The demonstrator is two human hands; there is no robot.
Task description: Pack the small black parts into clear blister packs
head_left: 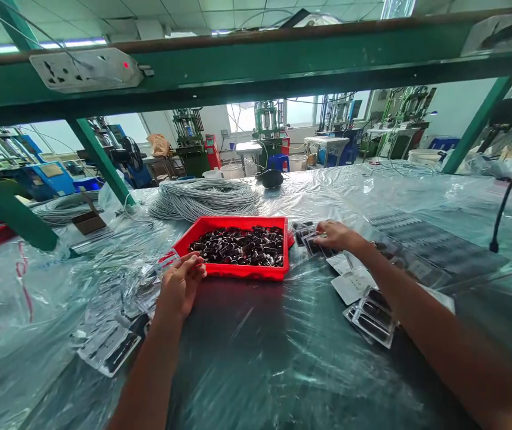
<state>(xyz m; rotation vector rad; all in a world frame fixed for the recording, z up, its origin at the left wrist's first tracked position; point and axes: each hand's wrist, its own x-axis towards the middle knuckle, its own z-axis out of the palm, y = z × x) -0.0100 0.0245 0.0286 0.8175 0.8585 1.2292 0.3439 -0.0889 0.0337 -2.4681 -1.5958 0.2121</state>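
Observation:
My left hand [183, 279] is closed in a pinch beside the left front corner of a red tray [242, 272]. A clear plastic piece [169, 258] shows at its fingertips; its full shape is hard to make out. Many small black parts with shiny metal bits [240, 245] fill the tray. To the tray's right, my right hand [335, 235] reaches down with curled fingers onto a pile of dark, clear-covered packs [306, 234]. What its fingertips grip is partly hidden. White-backed packs [352, 280] and clear blister packs [375, 316] lie under and near my right forearm.
More plastic packs [110, 346] lie left of my left forearm. A coil of grey cable [206, 197] sits behind the tray, near a dark rounded object [272, 178]. Flat dark sheets [435, 245] lie at right. A green beam [256, 63] with a power strip [88, 70] crosses above.

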